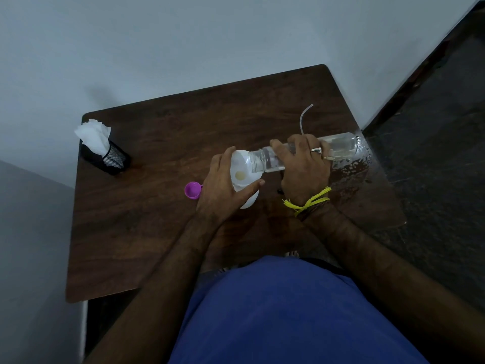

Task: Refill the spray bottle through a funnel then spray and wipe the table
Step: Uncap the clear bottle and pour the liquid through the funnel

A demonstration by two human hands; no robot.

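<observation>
Your right hand (304, 164) is wrapped around the middle of a clear bottle (341, 148), fingers curled over the top and thumb hidden underneath, so the grip is closed firmly on it. The bottle lies tipped almost flat, its open mouth pointing away from that grip toward your left hand, its base out past your knuckles over the table's right edge. You can see clear liquid still inside near the base.

Your left hand (223, 190) cups a white funnel (242, 169), fingers on its far side and thumb across the near side, closed loosely round the rim. The bottle's mouth sits over the funnel's bowl, at or just inside the rim. Below your thumb a white rounded body shows under the funnel; I cannot tell whether it is the spray bottle.

Just left of your left hand, a purple cap (193, 189) rests on the table (157, 232). Beyond your right hand, a thin curved tube (304, 119) rises behind the bottle. Well off to the left of both hands stands a black mesh holder (110, 160) stuffed with white tissue (93, 135).
</observation>
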